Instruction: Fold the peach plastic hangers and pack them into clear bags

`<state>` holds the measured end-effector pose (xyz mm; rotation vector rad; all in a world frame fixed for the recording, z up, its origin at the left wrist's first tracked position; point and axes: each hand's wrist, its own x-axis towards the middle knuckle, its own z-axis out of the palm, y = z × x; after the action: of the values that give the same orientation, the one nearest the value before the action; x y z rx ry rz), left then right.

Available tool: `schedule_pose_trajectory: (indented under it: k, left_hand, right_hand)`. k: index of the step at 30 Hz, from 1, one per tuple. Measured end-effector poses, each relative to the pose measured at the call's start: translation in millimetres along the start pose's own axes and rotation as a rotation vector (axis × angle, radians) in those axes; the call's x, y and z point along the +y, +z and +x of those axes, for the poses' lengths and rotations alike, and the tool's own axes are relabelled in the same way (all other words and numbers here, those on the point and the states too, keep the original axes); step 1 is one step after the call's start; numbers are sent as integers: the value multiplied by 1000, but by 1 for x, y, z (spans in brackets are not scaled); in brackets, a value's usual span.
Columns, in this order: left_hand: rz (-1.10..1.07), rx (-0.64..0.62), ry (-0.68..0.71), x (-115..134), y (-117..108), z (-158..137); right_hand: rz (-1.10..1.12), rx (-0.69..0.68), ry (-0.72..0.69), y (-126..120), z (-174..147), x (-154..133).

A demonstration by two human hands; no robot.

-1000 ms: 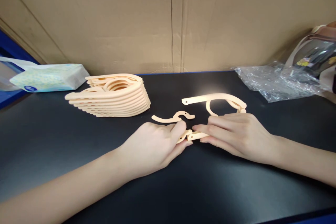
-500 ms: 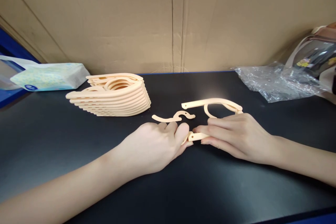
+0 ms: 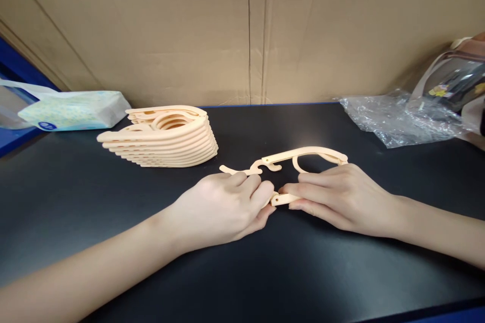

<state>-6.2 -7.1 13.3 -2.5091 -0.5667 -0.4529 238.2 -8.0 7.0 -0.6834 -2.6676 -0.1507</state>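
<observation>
My right hand (image 3: 337, 199) grips a peach plastic folding hanger (image 3: 310, 151), whose long upper arm and curved hook show above my fingers. The end of its lower arm, with a small hole, sticks out past my fingertips. My left hand (image 3: 227, 207) is closed around a similar peach hanger piece, mostly hidden by the fingers, which meets that holed end. Just behind my left knuckles, a loose curved hanger arm (image 3: 242, 171) lies on the black table (image 3: 242, 282); the upper arm's tip overlaps it in view.
A neat stack of peach folded hangers (image 3: 162, 146) stands at the back left. Beside it lies a pack of tissues (image 3: 76, 110). Crumpled clear plastic wrap (image 3: 401, 118) and a transparent bag (image 3: 454, 78) are at the back right. A cardboard wall (image 3: 170, 30) closes off the back.
The hanger's upper arm has tipped down and a little nearer, so its tip now overlaps the loose arm in view. Both hands have hardly moved.
</observation>
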Motion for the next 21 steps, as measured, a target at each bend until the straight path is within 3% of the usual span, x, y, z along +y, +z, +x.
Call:
schedule_pose_trajectory:
  k: [21]
  left_hand:
    - [-174, -48, -116, 3, 0, -1]
  right_hand:
    - [-91, 49, -21, 4, 3, -3]
